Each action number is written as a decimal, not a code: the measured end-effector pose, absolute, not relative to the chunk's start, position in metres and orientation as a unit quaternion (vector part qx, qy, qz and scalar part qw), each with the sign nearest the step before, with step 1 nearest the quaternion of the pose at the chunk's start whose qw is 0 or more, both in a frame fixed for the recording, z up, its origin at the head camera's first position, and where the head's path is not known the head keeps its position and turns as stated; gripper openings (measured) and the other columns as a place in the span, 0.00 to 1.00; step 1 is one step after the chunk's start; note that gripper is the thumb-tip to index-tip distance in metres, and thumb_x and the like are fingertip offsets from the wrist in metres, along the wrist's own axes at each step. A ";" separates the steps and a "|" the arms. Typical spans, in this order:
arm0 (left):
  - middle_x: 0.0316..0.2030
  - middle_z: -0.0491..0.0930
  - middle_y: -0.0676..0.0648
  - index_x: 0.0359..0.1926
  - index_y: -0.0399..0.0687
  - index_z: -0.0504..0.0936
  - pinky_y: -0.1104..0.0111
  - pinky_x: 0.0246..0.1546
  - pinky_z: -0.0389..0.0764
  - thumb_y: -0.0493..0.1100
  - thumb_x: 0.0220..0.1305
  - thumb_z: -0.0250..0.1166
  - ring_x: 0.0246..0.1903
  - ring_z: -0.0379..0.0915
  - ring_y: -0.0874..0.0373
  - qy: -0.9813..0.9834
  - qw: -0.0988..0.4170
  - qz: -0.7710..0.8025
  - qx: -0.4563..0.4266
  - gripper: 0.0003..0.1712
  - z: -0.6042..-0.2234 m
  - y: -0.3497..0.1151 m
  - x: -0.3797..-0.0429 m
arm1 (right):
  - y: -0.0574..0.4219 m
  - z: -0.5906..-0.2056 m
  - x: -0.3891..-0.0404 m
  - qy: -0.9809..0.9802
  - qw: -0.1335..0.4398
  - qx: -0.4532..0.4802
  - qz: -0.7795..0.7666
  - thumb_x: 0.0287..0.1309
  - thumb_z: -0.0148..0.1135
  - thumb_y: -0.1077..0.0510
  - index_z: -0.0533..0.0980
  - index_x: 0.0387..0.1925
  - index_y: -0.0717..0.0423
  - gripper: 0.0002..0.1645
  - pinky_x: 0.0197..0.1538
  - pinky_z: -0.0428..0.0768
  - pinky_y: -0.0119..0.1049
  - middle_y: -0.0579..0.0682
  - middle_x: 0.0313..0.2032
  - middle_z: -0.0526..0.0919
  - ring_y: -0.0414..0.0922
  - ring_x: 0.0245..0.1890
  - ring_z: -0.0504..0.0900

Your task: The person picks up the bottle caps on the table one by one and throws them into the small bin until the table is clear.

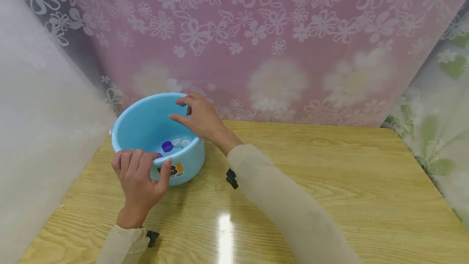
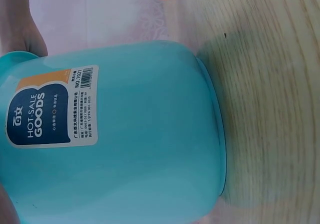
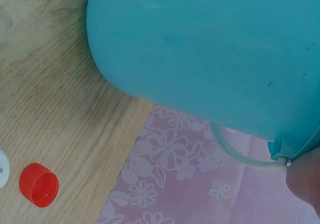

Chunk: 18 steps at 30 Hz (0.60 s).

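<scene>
A light blue plastic bucket (image 1: pixel 161 111) stands on the table's left side, its paper label (image 2: pixel 52 106) facing me. Inside lie a purple bottle cap (image 1: pixel 167 146) and pale caps (image 1: pixel 180 143). My left hand (image 1: pixel 141 174) grips the near rim, fingers over the edge and thumb outside. At the right rim, my right hand (image 1: pixel 201 117) reaches over the opening. Its thumb and forefinger stand apart with nothing visible between them. The right wrist view shows part of that hand (image 3: pixel 306 179) beside the bucket's pale handle (image 3: pixel 240 156).
A wood-grain table (image 1: pixel 311 182) lies beneath. In the right wrist view, a red cap (image 3: pixel 39 185) and a partly cropped white disc (image 3: pixel 3 168) lie on the tabletop. A pink flowered cloth (image 1: pixel 256 44) hangs behind, with pale cloth at both sides.
</scene>
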<state>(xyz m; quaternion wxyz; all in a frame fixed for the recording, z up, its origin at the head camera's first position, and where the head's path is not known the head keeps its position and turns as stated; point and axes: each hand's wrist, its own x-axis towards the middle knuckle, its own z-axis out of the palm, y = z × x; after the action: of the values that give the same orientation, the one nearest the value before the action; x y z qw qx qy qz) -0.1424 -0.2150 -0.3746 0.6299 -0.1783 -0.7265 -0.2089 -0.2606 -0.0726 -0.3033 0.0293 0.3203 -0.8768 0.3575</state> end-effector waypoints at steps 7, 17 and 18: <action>0.17 0.63 0.43 0.20 0.38 0.70 0.48 0.38 0.55 0.59 0.64 0.55 0.22 0.58 0.42 -0.731 0.625 -0.204 -0.181 0.29 -0.376 -0.217 -0.142 | -0.073 -0.305 -0.259 -0.871 0.033 0.312 0.378 0.61 0.60 0.42 0.75 0.58 0.51 0.27 0.38 0.72 0.29 0.45 0.49 0.75 0.38 0.39 0.72; 0.17 0.63 0.43 0.21 0.39 0.71 0.48 0.39 0.55 0.58 0.64 0.55 0.22 0.58 0.43 -0.737 0.618 -0.203 -0.183 0.28 -0.378 -0.219 -0.142 | -0.072 -0.307 -0.262 -0.862 0.043 0.323 0.388 0.63 0.58 0.42 0.77 0.55 0.51 0.24 0.39 0.72 0.28 0.43 0.46 0.75 0.37 0.38 0.73; 0.17 0.63 0.43 0.21 0.39 0.70 0.48 0.38 0.55 0.58 0.64 0.55 0.22 0.58 0.43 -0.738 0.616 -0.203 -0.184 0.28 -0.378 -0.219 -0.142 | -0.071 -0.307 -0.262 -0.861 0.042 0.327 0.388 0.63 0.57 0.42 0.77 0.55 0.51 0.25 0.39 0.72 0.28 0.43 0.46 0.75 0.37 0.38 0.73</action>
<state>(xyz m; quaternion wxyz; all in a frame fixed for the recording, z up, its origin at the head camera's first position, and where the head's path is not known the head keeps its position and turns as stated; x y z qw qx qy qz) -0.1420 -0.2194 -0.3778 0.6162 -0.1841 -0.7383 -0.2032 -0.2623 -0.0710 -0.3070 0.0425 0.3268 -0.8607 0.3882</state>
